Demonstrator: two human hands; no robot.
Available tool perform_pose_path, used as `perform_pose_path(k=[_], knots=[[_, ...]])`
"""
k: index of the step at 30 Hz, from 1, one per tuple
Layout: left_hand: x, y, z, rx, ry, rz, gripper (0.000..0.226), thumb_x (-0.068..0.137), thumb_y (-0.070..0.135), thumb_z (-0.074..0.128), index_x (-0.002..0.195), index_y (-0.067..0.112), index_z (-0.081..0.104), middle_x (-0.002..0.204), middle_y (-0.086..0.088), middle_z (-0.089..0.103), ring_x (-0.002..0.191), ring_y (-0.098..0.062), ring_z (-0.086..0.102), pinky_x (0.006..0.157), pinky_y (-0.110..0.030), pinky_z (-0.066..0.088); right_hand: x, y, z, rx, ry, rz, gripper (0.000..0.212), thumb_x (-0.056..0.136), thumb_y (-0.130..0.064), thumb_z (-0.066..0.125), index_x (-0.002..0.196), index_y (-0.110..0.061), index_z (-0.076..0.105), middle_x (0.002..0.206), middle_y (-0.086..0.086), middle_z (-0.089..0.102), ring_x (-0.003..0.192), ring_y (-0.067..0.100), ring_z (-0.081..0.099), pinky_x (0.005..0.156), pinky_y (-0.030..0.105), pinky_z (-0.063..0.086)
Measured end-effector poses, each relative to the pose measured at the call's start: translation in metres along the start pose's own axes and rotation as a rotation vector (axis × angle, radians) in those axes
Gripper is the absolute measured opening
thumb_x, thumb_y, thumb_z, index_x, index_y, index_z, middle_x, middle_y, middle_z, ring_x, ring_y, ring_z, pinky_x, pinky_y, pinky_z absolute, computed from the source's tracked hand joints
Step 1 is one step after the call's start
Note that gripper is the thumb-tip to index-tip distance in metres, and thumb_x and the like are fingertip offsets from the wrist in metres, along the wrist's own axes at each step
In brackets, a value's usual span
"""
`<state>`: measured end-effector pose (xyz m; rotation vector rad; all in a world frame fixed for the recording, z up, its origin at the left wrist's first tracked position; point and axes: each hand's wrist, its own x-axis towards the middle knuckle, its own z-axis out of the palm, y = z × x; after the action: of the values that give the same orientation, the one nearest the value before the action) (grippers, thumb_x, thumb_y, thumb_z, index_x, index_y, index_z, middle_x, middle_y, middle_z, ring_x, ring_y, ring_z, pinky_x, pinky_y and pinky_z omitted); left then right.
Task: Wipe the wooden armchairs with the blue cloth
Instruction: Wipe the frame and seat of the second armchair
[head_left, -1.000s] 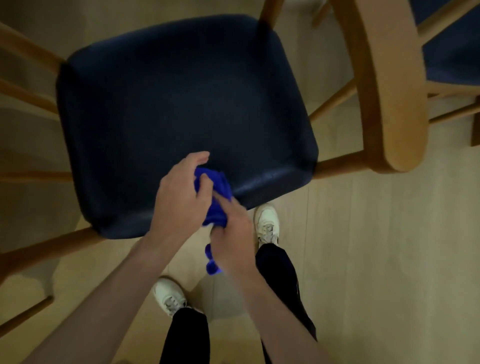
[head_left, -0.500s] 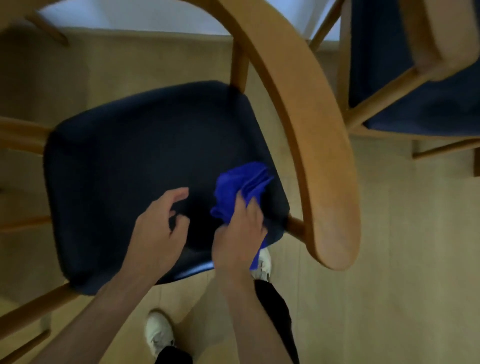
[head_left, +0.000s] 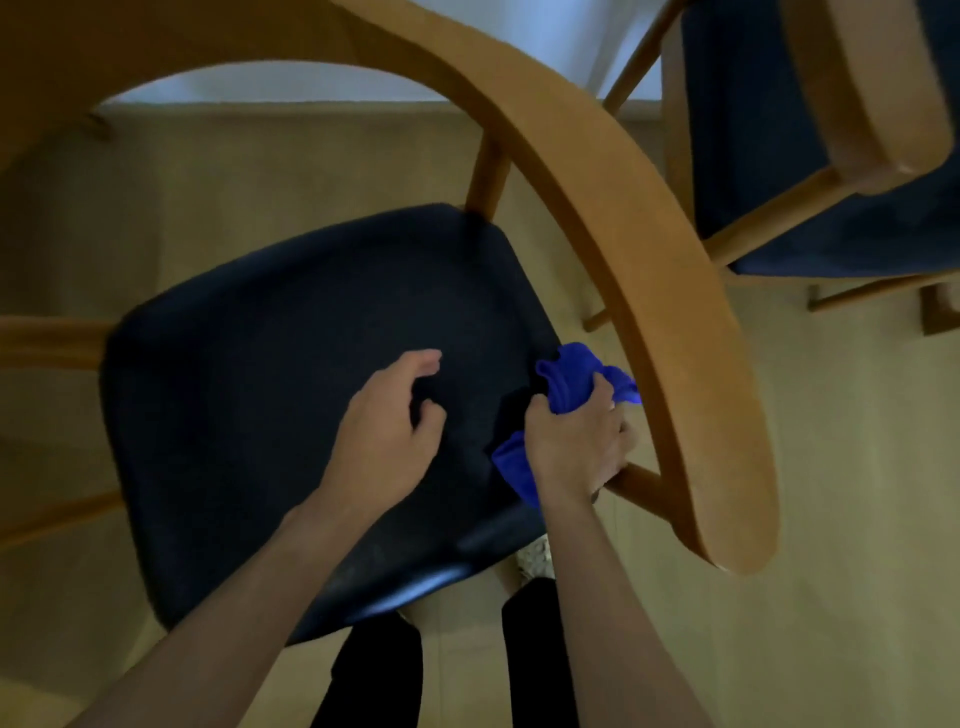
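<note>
1. Fingers of the right hand (head_left: 576, 447) are curling out of sight round the blue cloth (head_left: 576, 379), so only bunched folds are showing above the knuckles and a second flap (head_left: 511, 465) is poking out below the wrist side.
2. Cloth and hand are sitting at the seat's right edge, just beside the wooden armrest (head_left: 670, 332) and touching the short post (head_left: 641, 480) beneath it; whether the cloth itself is pressing on wood is hard to tell.
3. Left hand (head_left: 387, 436) is hovering over the dark seat cushion (head_left: 270, 395), its fingers loosely bent and gripping nothing; contact with the cushion is unclear.
4. Armchair frame is being cut off at the top and left edges, its curved back rail (head_left: 363, 36) arching across the upper view.
5. Second armchair (head_left: 810, 156) is standing at the upper right, partly out of view, near the first.
6. Dark trouser legs (head_left: 374, 670) are showing at the bottom, and a pale shoe (head_left: 535, 558) is peeking out, mostly hidden behind the seat and right forearm.
7. Light wooden floor (head_left: 841, 519) is lying beneath everything.
</note>
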<state>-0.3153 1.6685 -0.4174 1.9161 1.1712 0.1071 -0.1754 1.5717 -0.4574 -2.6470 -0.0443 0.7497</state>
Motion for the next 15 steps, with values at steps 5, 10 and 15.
perform_pose_path(k=[5, 10, 15], knots=[[0.010, -0.019, -0.018, -0.029, 0.025, -0.003, 0.044, 0.091, 0.010, 0.054, 0.133, 0.022, 0.051, 0.126, 0.012, 0.058, 0.116, -0.002, 0.052, 0.100, -0.025, 0.044, 0.017, -0.049, 0.019, 0.039, 0.072, 0.059, 0.044, 0.083, -0.028, 0.058, 0.126, -0.018, 0.053, 0.129, 0.007, 0.052, 0.125, 0.032, 0.037, 0.102, 0.055, 0.039], [0.005, -0.035, -0.031, -0.018, 0.039, -0.020, 0.044, 0.091, 0.008, 0.054, 0.132, 0.022, 0.051, 0.125, 0.013, 0.058, 0.112, -0.002, 0.052, 0.096, -0.022, 0.043, 0.036, -0.168, 0.068, -0.055, 0.014, -0.256, 0.048, 0.088, -0.035, 0.063, 0.131, -0.017, 0.049, 0.148, 0.006, 0.038, 0.132, 0.035, 0.029, 0.098, 0.052, 0.040], [0.010, -0.034, -0.044, 0.003, 0.027, -0.008, 0.044, 0.091, 0.010, 0.052, 0.134, 0.020, 0.051, 0.127, 0.012, 0.057, 0.115, -0.002, 0.052, 0.097, -0.022, 0.042, 0.036, -0.105, 0.034, -0.068, -0.025, -0.454, 0.049, 0.090, -0.027, 0.060, 0.138, -0.023, 0.047, 0.145, 0.002, 0.043, 0.127, 0.026, 0.041, 0.104, 0.037, 0.037]])
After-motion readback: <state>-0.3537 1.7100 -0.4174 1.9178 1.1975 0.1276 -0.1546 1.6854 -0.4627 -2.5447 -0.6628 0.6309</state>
